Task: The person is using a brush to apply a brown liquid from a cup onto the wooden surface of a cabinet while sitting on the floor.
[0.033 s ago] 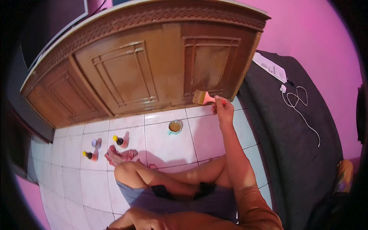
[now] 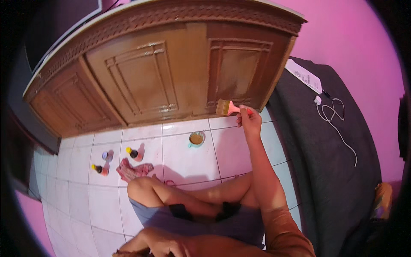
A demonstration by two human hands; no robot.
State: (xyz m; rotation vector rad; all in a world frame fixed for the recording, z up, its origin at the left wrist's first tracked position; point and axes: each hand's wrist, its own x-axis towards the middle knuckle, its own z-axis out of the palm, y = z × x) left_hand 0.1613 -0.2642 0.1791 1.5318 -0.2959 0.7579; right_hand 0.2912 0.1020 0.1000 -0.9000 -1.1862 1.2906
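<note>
Brown cabinet point(image 2: 196, 64) gleams, its right panel point(image 2: 238, 70) patchy; I judge coverage unfinished. Right hand point(image 2: 249, 118) pinches the paintbrush point(image 2: 232, 108); I can't tell what the left hand point(image 2: 165, 246) holds.

pink wall point(image 2: 359, 55) at right, low dark-covered furniture point(image 2: 325, 184) beside it, pale tiled floor point(image 2: 105, 205), dark joints

Tiled floor point(image 2: 102, 205) bears 2 bottles point(image 2: 134, 154), 1 mug point(image 2: 197, 146), 1 cloth point(image 2: 133, 170).

Wears grey-blue shorts point(image 2: 171, 223), approx. knee-length or shorter, w/ 2 blk patches point(image 2: 179, 211) nr leg openings, poss. trim; unclear. Legs point(image 2: 147, 192) bare below, R forearm point(image 2: 266, 171) bare too.
</note>
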